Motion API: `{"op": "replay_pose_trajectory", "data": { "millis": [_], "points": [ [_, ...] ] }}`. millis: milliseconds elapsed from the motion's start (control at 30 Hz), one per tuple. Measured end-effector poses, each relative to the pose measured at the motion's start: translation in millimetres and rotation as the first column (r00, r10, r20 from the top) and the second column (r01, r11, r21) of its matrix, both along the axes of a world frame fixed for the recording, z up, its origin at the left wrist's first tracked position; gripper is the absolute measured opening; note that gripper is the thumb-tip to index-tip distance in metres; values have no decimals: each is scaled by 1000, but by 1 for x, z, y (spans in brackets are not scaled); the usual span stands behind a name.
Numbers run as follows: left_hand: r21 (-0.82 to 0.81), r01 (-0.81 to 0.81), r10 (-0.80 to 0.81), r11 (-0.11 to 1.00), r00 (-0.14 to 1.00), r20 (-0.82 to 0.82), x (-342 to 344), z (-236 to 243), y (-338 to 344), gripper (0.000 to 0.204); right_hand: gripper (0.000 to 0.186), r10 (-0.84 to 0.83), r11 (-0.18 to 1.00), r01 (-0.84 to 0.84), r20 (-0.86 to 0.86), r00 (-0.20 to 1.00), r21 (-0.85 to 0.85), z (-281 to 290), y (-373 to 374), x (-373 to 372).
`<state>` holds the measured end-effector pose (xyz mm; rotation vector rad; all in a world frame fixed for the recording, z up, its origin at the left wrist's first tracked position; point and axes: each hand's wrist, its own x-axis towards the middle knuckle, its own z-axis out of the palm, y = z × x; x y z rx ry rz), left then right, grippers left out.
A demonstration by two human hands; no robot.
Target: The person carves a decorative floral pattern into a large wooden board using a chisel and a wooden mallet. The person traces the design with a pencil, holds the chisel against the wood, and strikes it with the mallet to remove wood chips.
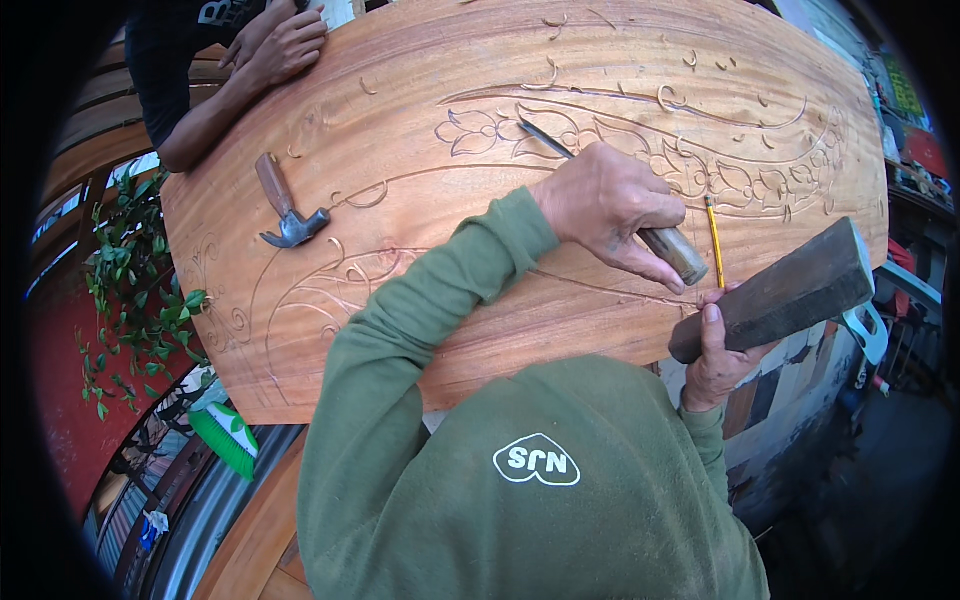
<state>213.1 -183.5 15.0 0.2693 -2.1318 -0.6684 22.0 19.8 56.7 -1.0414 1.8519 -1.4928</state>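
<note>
Large reddish-brown wooden panel with carved floral scrollwork [420, 130]: landmark, fills upper view.

Dark rectangular wooden mallet block [775, 292]: off panel's lower right edge, clenched at lower end by right hand [722, 362], head raised up-right.

Left hand [605, 205]: over panel centre, wrapped round wooden-handled steel chisel [600, 190].

Chisel long axis: blade up-left into floral carving, handle butt down-right, pointing toward mallet. Mallet just beside butt, not touching.

Claw hammer with brown handle [285, 208]: lying on panel's left part, untouched.

Yellow pencil [713, 240]: on panel, just right of chisel butt.

Another person's hands [275, 45]: at panel's upper left edge.
</note>
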Motion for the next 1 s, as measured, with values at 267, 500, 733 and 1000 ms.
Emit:
{"op": "replay_pose_trajectory", "data": {
  "millis": [267,500,733,1000],
  "points": [
    [-53,-88,90,995,995,37,-9,-8,-3,61,102,-41,997,40,19,999,72,-4,-5,21],
    [-57,-162,165,985,985,53,-19,-4,-9,58,107,91,990,-94,37,995,104,-22,-16,26],
    [91,-45,22,995,970,242,-17,8,-18,57,110,32,994,-44,120,992,98,11,-28,25],
    [76,-127,117,989,986,119,-26,-1,-24,58,98,100,986,-93,-38,994,138,-13,-33,24]
  ]
}}
